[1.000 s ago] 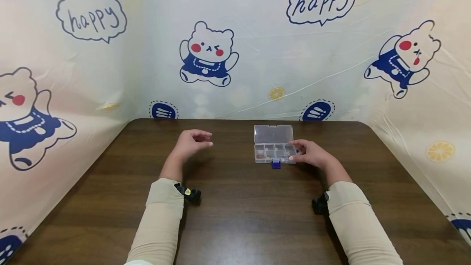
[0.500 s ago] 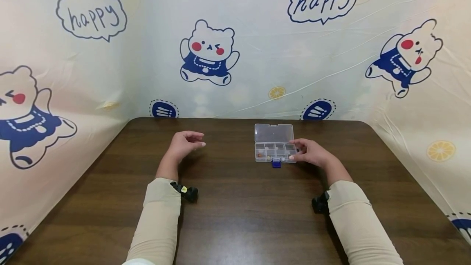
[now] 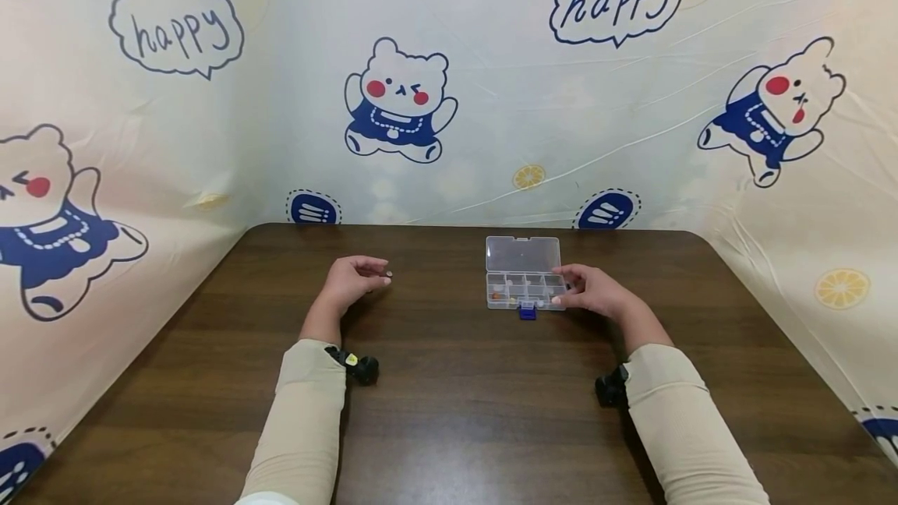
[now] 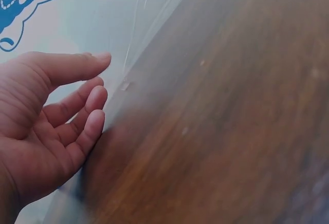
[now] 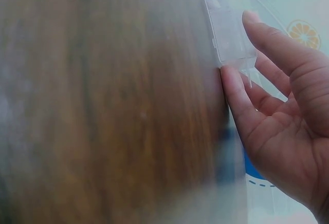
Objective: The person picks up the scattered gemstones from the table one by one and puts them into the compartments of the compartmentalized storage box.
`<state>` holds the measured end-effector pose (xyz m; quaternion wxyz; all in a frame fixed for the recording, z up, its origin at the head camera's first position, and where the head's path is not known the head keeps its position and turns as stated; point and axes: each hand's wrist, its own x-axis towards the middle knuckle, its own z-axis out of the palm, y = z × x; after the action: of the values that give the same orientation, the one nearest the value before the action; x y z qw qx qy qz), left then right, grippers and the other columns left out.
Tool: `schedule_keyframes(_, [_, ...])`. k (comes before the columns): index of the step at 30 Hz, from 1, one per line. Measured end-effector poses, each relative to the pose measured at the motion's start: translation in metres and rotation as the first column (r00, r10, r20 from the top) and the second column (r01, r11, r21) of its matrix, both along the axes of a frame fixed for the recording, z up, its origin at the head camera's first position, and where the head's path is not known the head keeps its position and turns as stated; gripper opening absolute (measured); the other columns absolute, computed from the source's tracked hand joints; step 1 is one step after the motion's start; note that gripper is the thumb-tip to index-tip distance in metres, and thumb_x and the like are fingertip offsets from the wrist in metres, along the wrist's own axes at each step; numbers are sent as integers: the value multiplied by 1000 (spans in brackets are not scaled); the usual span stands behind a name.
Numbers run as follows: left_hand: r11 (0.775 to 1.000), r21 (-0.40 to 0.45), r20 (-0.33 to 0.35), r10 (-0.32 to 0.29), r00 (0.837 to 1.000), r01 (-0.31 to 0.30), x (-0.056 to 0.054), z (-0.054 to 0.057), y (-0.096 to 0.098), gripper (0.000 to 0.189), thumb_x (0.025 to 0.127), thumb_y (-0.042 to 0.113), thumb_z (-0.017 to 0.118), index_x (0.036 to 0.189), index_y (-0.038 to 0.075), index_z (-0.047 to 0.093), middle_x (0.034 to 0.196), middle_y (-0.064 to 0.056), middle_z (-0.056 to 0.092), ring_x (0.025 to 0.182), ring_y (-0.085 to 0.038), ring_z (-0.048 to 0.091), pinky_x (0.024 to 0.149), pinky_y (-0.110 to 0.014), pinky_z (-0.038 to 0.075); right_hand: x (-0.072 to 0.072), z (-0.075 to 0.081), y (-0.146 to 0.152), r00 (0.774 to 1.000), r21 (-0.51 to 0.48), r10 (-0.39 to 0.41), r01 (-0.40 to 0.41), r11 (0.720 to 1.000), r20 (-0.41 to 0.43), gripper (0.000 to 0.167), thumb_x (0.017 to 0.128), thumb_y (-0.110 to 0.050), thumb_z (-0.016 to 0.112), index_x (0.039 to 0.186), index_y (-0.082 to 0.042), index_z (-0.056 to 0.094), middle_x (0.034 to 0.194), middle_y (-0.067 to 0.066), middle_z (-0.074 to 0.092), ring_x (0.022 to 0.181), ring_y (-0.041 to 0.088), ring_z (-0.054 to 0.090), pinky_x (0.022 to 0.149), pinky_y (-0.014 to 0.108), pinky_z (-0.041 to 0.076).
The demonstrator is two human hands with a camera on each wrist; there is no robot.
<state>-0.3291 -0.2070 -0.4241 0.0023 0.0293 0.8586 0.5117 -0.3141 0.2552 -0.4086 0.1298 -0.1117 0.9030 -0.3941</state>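
A clear plastic compartment box stands on the table with its lid raised at the back and a blue latch hanging at the front. Small bits, some orange and yellow, lie in its compartments. My right hand grips the box's right end between thumb and fingers; the right wrist view shows the hand around that end. To the left, my left hand is held with thumb and fingers apart. Just off its fingertips is a tiny pale piece, which the left wrist view shows as a small light bit.
The brown wooden table ends at a rounded back edge. Behind it hangs a pale cloth printed with bears and "happy" bubbles. Dark cameras sit on both wrists, the left one low over the table.
My left hand has drawn back leftward from its earlier spot and dipped slightly. The tiny pale piece now shows by its fingertips. My right hand stays at the box.
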Motion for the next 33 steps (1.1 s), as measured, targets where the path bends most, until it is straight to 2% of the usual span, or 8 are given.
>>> schedule_keyframes(6, [998, -52, 19, -21, 1000, 22, -2, -6, 0, 40, 83, 12, 79, 121, 4, 68, 114, -14, 66, 105, -27, 60, 92, -42, 49, 1, -1, -1, 1000, 15, 1, -1, 1000, 0, 69, 85, -32, 77, 143, -10, 46, 136, 22, 48, 108, 32, 50, 100, 50, 41])
schedule_keyframes(13, [991, -132, 23, -21, 1000, 24, -10, -6, -1, 38, 83, 8, 77, 120, 5, 69, 114, -14, 66, 106, -29, 60, 96, -44, 47, 1, -1, -1, 1000, 17, -1, 1, 1000, -7, 70, 85, -32, 77, 143, -9, 46, 135, 22, 49, 105, 31, 52, 99, 48, 43])
schedule_keyframes(17, [978, -203, 24, -44, 999, 48, -15, -4, -2, 36, 85, 10, 76, 120, 5, 69, 115, -14, 66, 108, -29, 59, 96, -45, 46, 2, -1, -1, 1000, 20, -8, 8, 1000, 0, 70, 85, -32, 77, 143, -10, 46, 133, 21, 49, 105, 31, 52, 98, 47, 44])
schedule_keyframes(23, [940, -326, 31, -99, 995, 104, -22, 2, 0, 36, 86, 16, 75, 120, 6, 69, 118, -14, 66, 112, -30, 57, 97, -44, 44, 1, 1, -1, 1000, 17, -6, 7, 1000, -3, 69, 86, -31, 76, 143, -10, 46, 134, 22, 48, 107, 32, 50, 99, 48, 42])
schedule_keyframes(26, [930, -345, 58, -114, 992, 127, -24, 4, 0, 36, 87, 17, 75, 121, 7, 69, 120, -14, 65, 104, -28, 60, 91, -42, 48, 1, 2, 0, 1000, 12, -5, 5, 1000, 3, 69, 86, -30, 76, 144, -10, 45, 136, 23, 46, 108, 33, 49, 101, 50, 41])
schedule_keyframes(30, [924, -349, 93, -129, 987, 154, -26, 7, 0, 34, 89, 16, 73, 122, 7, 69, 122, -16, 63, 86, -23, 61, 77, -36, 52, 1, 2, 0, 1000, 8, -1, 1, 1000, 8, 69, 86, -31, 76, 144, -10, 45, 138, 23, 45, 110, 34, 48, 102, 50, 40])
schedule_keyframes(33, [920, -355, 102, -139, 985, 167, -26, 8, -1, 30, 90, 14, 71, 119, 7, 70, 123, -17, 62, 83, -22, 60, 74, -34, 52, 1, 1, 0, 1000, 5, 1, -1, 1000, 8, 68, 86, -31, 76, 144, -11, 45, 138, 23, 45, 111, 34, 47, 102, 51, 40])
